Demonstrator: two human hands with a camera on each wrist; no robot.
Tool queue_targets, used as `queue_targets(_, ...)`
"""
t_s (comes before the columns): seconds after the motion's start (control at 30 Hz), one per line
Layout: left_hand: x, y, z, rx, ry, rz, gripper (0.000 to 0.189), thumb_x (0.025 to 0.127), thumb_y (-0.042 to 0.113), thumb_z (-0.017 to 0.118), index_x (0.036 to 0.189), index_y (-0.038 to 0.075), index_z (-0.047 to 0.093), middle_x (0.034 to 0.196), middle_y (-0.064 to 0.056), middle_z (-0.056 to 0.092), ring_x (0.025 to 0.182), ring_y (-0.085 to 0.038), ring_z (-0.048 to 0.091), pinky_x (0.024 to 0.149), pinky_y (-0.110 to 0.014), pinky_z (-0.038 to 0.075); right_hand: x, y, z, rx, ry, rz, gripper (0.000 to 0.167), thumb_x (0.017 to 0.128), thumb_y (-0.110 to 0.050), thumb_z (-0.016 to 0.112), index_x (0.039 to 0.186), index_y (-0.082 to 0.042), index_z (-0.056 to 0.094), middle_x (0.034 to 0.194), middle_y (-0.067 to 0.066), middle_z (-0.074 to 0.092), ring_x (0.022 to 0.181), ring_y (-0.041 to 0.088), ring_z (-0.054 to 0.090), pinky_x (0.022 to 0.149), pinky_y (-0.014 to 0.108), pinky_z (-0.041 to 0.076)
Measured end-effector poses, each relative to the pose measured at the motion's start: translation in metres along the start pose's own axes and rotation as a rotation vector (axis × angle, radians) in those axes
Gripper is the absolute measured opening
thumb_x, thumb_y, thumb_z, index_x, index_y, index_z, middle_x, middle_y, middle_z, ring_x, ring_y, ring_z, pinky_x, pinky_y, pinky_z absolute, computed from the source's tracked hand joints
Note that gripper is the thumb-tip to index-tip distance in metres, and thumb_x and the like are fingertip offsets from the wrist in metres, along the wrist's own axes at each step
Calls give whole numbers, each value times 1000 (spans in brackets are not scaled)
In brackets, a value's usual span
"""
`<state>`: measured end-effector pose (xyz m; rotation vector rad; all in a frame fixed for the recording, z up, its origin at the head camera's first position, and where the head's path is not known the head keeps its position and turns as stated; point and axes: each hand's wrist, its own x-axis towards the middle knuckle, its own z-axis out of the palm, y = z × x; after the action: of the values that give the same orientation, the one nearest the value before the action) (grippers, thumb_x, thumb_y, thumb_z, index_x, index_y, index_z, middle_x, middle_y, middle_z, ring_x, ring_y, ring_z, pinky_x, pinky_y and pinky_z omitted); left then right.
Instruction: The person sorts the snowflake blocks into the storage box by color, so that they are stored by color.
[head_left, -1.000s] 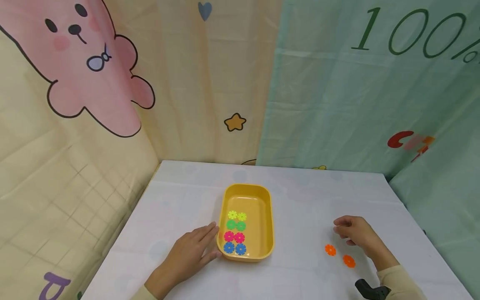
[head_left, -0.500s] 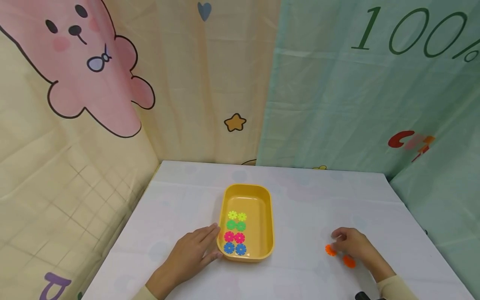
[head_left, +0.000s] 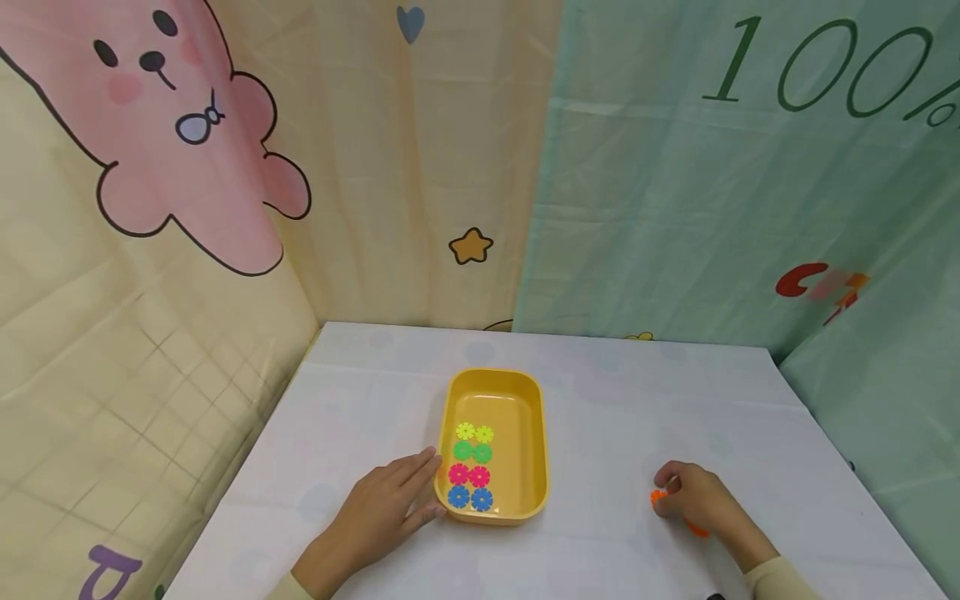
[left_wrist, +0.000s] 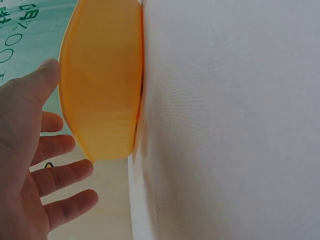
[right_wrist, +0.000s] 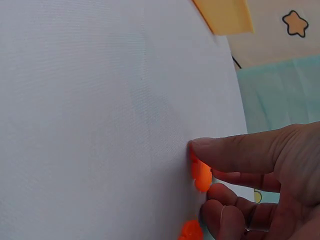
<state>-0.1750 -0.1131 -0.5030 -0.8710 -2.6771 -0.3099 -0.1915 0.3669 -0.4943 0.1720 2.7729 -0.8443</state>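
Observation:
My left hand (head_left: 380, 506) rests with extended fingers against the left rim of a yellow tray (head_left: 530, 417); its thumb and fingertips also meet the rim in the left wrist view. Inside the tray lie paired notched plastic discs: yellow (head_left: 466, 431), green (head_left: 462, 451), pink (head_left: 458, 474) and blue (head_left: 458, 497). On the table's right side my right hand (head_left: 697, 493) pinches an orange notched disc (right_wrist: 202, 175) between thumb and curled fingers, at the tabletop. A second orange disc (right_wrist: 191, 231) lies just nearer me, partly covered by that hand in the head view.
A white cloth covers the table (head_left: 600, 417). Printed curtains (head_left: 420, 167) hang behind it and along both sides. Part of a black object (head_left: 716, 597) shows at the bottom edge, by the right sleeve.
My right hand has come down and toward me, from above the orange discs onto the farther one, and its fingers have closed around it. The left hand and tray stay put.

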Motion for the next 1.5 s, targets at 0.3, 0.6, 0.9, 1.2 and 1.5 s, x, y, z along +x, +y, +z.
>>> queue_targets(0.3,-2,0,0,11,11,4,68,95,58,62,145,13,58,147,-2,58,125,-21,62,91,-41,56,-3,-3,3,-9,-8,-16,24,75,-10,81,93,-8,65,90,5,62,80,21,56,63,34,47)
queue_targets(0.6,-2,0,0,5,2,1,68,95,59,61,145,13,58,148,-2,58,125,-21,61,91,-41,57,-4,-2,4,13,-5,-27,24,73,-8,82,85,-8,61,80,3,57,73,20,53,60,33,44)
queue_targets(0.9,-1,1,0,14,30,17,67,95,58,62,144,12,59,146,-2,59,124,-21,62,91,-41,57,1,-5,-3,166,-22,37,8,83,-4,73,84,-3,65,76,4,61,70,19,56,58,32,49)
queue_targets(1.2,-1,1,-1,15,10,15,66,95,57,63,143,12,60,147,-2,59,125,-21,61,91,-41,57,18,-37,-26,379,-25,-16,12,95,-8,66,98,3,69,89,7,69,76,19,64,69,31,59)
queue_targets(1.5,0,2,0,24,6,20,67,96,60,60,143,12,60,148,-1,58,125,-21,61,91,-41,57,42,-84,-45,462,-33,-91,20,98,-14,67,104,4,70,93,8,71,76,20,67,71,28,60)
